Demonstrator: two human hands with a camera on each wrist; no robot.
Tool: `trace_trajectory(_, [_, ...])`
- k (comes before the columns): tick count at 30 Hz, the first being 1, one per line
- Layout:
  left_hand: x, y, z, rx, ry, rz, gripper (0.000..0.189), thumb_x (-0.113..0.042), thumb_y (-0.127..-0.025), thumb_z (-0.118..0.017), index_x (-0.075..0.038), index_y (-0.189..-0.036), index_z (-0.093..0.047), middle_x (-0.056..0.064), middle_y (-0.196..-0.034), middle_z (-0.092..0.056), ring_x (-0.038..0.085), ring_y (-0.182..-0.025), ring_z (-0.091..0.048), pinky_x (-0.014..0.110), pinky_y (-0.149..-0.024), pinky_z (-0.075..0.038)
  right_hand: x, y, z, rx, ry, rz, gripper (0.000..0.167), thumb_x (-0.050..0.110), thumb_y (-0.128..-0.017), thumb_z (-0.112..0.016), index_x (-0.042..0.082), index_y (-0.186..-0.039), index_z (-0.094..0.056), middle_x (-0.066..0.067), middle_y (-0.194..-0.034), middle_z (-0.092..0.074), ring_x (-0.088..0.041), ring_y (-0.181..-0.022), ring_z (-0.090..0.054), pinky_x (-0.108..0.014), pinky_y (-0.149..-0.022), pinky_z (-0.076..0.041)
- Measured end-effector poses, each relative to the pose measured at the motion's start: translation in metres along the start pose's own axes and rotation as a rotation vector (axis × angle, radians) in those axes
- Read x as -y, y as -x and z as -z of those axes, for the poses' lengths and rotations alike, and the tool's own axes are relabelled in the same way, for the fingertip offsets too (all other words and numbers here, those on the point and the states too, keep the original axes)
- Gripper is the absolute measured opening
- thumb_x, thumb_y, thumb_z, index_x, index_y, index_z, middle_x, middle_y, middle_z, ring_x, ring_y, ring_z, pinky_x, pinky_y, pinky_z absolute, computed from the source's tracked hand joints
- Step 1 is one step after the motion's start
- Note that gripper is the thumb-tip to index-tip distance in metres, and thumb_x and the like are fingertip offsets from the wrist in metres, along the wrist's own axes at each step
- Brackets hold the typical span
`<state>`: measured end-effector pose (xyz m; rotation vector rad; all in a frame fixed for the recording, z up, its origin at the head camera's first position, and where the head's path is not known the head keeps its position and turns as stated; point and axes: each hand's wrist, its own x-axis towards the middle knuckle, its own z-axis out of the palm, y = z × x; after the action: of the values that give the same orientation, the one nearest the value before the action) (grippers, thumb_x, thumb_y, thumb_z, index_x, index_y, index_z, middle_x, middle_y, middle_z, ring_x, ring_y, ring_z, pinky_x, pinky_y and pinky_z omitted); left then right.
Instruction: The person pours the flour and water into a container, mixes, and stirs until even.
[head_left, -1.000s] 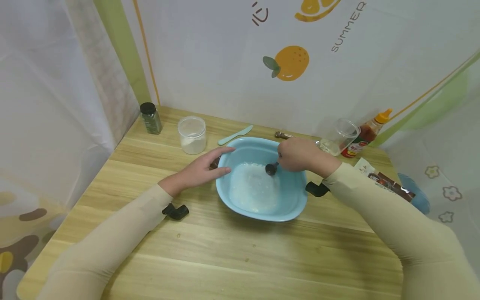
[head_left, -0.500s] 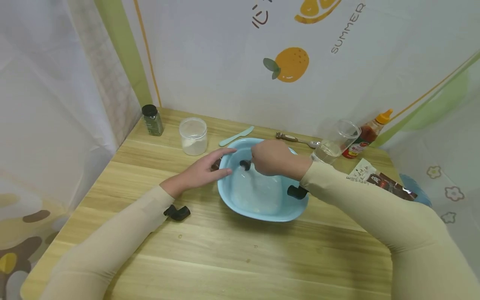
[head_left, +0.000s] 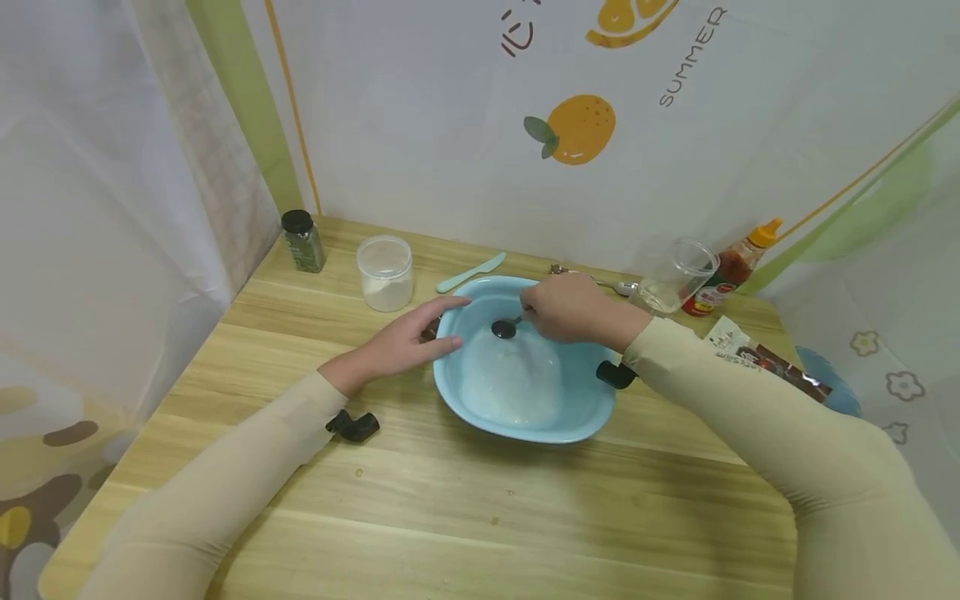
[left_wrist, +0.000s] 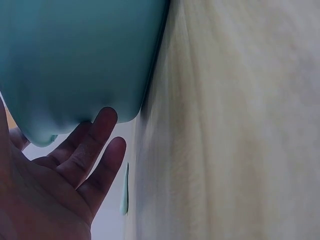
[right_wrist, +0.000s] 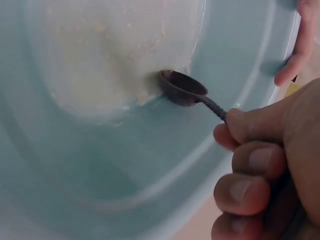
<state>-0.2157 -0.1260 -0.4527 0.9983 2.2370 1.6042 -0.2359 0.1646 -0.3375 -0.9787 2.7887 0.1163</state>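
Observation:
A light blue basin stands on the table, with a whitish mixture across its bottom. At its left rim my left hand holds it, thumb over the edge; in the left wrist view the fingers lie against the outer wall. My right hand grips the handle of a black spoon above the basin's far part. Seen from the right wrist, the round spoon bowl dips at the edge of the mixture, and the curled fingers wrap the handle.
Behind the basin lie a pale green plastic knife and a metal spoon. A tub of white powder and a black-capped jar stand back left. Back right are a clear cup, a sauce bottle and a packet.
The right hand swept the spoon left across the basin, then came part of the way back right. The mixture has shifted inside. My left hand stays at the rim.

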Motion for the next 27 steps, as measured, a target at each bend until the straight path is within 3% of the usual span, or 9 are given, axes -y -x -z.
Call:
trace_trajectory(3, [0.000,0.000,0.000,-0.001,0.002,0.005,0.065,-0.014,-0.110,-0.068,-0.004,-0.169,-0.042,0.026,-0.142,-0.066,0.035,-0.114,-0.075,0.039,-0.089,-0.068,0.000,0.002,0.003,0.034,0.026,-0.025,0.025,0.018,-0.112,-0.059,0.013,-0.090,-0.070,0.000,-0.071,-0.059,-0.018,-0.060,-0.052,-0.031,-0.052,-0.042])
trace_trajectory(9, [-0.001,0.000,-0.001,-0.010,-0.007,0.001,0.065,-0.013,-0.109,-0.069,-0.003,-0.168,-0.042,0.027,-0.140,-0.067,0.035,-0.114,-0.076,0.040,-0.089,-0.068,0.008,0.003,0.013,0.142,0.137,-0.112,0.036,0.015,-0.103,-0.061,0.018,-0.070,-0.047,0.000,-0.067,-0.039,-0.018,-0.061,-0.041,-0.032,-0.052,-0.034])
trace_trajectory(14, [-0.002,0.000,-0.001,-0.007,0.004,-0.005,0.066,-0.012,-0.109,-0.069,-0.002,-0.168,-0.041,0.028,-0.142,-0.067,0.036,-0.115,-0.076,0.040,-0.090,-0.068,0.015,-0.003,0.009,0.122,0.110,-0.157,0.028,0.014,-0.102,-0.060,0.015,-0.074,-0.055,-0.001,-0.068,-0.046,-0.019,-0.061,-0.047,-0.033,-0.050,-0.039])
trace_trajectory(17, [-0.001,0.001,-0.001,-0.004,0.011,-0.003,0.066,-0.012,-0.109,-0.068,-0.003,-0.168,-0.041,0.028,-0.144,-0.066,0.036,-0.116,-0.076,0.040,-0.090,-0.068,0.019,-0.008,0.004,0.098,0.078,-0.117,0.023,0.017,-0.108,-0.058,0.012,-0.086,-0.064,-0.002,-0.071,-0.053,-0.019,-0.062,-0.052,-0.033,-0.051,-0.045])
trace_trajectory(21, [0.000,0.001,-0.002,0.000,0.012,0.001,0.066,-0.014,-0.109,-0.069,-0.004,-0.169,-0.041,0.027,-0.147,-0.065,0.035,-0.118,-0.075,0.039,-0.091,-0.068,0.025,-0.010,0.000,0.071,-0.015,-0.005,0.019,0.021,-0.113,-0.060,0.011,-0.101,-0.071,-0.002,-0.077,-0.061,-0.019,-0.066,-0.055,-0.034,-0.054,-0.047])
trace_trajectory(24, [-0.001,0.001,-0.002,0.000,0.013,-0.002,0.066,-0.014,-0.109,-0.069,-0.004,-0.168,-0.041,0.026,-0.146,-0.066,0.035,-0.118,-0.075,0.040,-0.090,-0.068,0.025,-0.010,-0.002,0.031,-0.054,0.084,0.016,0.022,-0.113,-0.064,0.014,-0.101,-0.073,0.001,-0.077,-0.062,-0.018,-0.067,-0.055,-0.034,-0.056,-0.045])
trace_trajectory(27, [-0.001,0.000,-0.002,-0.006,0.016,-0.007,0.065,-0.014,-0.109,-0.068,-0.004,-0.168,-0.042,0.026,-0.147,-0.065,0.035,-0.119,-0.075,0.041,-0.091,-0.068,0.020,-0.011,-0.004,-0.018,0.000,0.136,0.017,0.023,-0.112,-0.067,0.016,-0.098,-0.071,0.002,-0.071,-0.059,-0.017,-0.063,-0.051,-0.033,-0.053,-0.041])
